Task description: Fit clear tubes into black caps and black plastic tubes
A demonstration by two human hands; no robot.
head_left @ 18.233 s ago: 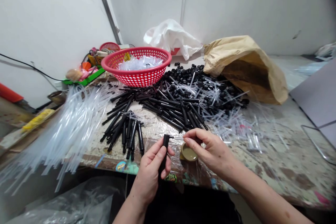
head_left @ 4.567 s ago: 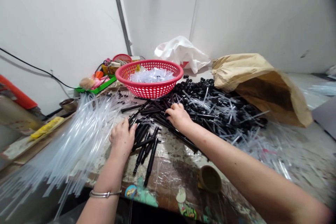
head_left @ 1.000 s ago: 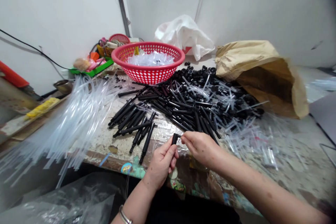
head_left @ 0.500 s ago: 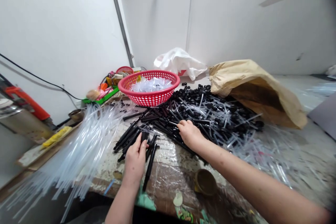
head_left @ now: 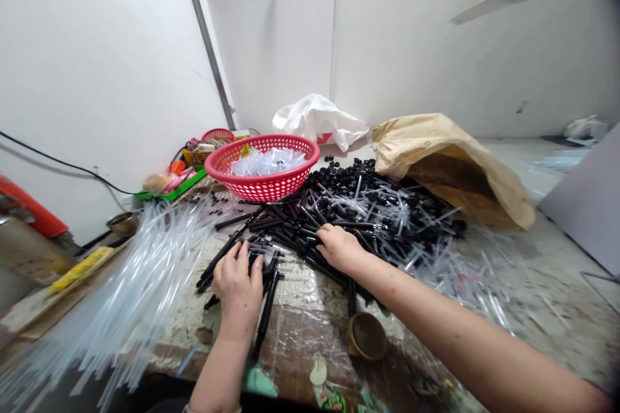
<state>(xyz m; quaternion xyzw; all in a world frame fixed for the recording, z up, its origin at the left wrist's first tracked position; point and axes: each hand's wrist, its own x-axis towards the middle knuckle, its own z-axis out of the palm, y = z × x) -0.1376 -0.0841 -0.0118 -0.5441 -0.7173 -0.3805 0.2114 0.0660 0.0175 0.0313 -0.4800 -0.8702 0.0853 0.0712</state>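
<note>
Head view: the left hand (head_left: pixel 238 277) lies over the near-left bundle of black plastic tubes (head_left: pixel 266 316), thumb apart from the fingers; whether it grips one, I cannot tell; the right hand (head_left: pixel 339 248) reaches onto the central pile of black tubes (head_left: pixel 323 266), fingers curled close together, their tips hidden, so any grip there is unclear; a small round cup (head_left: pixel 359 353) stands nearer the table edge; the red perforated basket (head_left: pixel 264 190), holding clear plastic pieces (head_left: pixel 271 161), sits behind both hands.
</note>
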